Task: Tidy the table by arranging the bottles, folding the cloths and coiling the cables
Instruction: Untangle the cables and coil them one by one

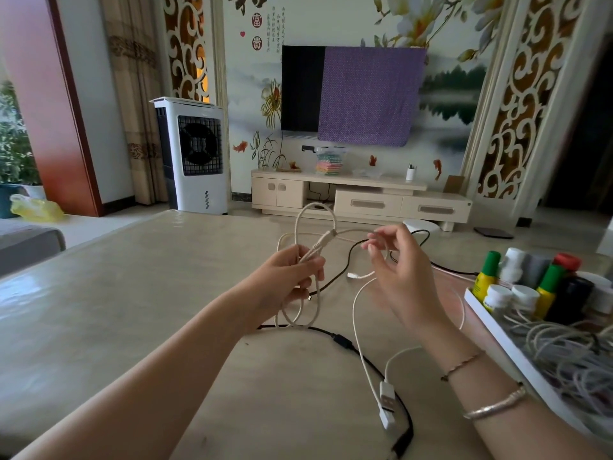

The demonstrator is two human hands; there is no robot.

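My left hand [292,277] grips a beige braided cable [300,224] above the table; loops of it rise over the hand and hang below it. My right hand [394,270] is raised to the right of it, fingers loosely curled, and a strand of the beige cable runs to its fingertips. A white cable [360,346] with a USB plug [386,406] and a black cable [341,340] lie loose on the table under my hands. Several bottles [547,287] with green, white and red caps stand in a white tray [491,323] at the right.
A bundle of pale coiled cords [570,353] fills the tray's near part. The beige table [132,293] stretches left of my hands. Beyond it stand an air cooler [192,154] and a TV cabinet [361,197].
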